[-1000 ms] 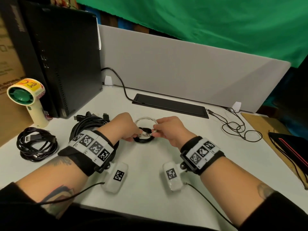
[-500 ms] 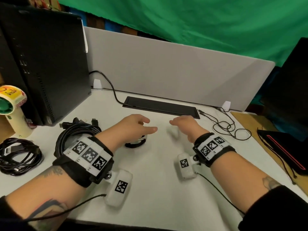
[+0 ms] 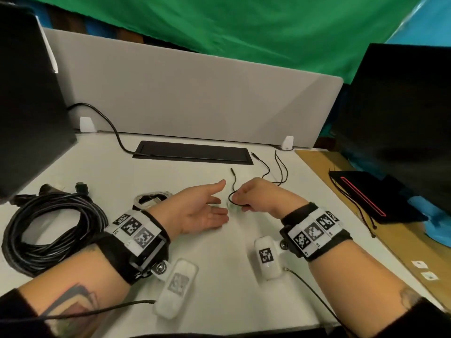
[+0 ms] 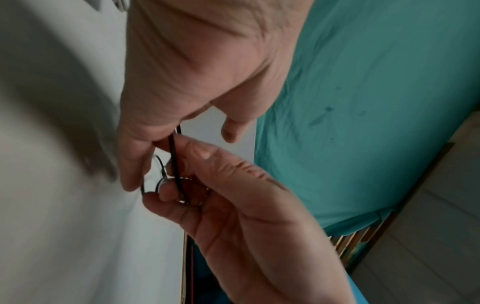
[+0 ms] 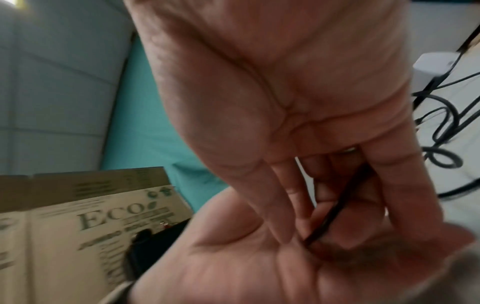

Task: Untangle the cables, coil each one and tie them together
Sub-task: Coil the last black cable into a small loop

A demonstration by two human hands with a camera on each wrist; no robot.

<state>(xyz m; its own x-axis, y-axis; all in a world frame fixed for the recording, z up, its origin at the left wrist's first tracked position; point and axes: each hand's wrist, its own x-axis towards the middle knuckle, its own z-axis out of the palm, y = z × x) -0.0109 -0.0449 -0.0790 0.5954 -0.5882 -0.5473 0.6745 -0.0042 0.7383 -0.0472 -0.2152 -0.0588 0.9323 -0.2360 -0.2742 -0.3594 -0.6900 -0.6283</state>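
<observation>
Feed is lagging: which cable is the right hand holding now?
The thin black cable, pinched by the right hand; the thick black coil lies untouched at the far left.

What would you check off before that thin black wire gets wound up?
1. Right hand pinches the thin black cable: ok.
2. Left hand is free, palm open beside it: ok.
3. Cable's far end lies untangled: not ok, it loops by the desk divider.
4. Finished small coil is set aside behind the left wrist: ok.
5. Thick black coil is out of the way: ok.
6. A tie is ready: cannot tell.
</observation>
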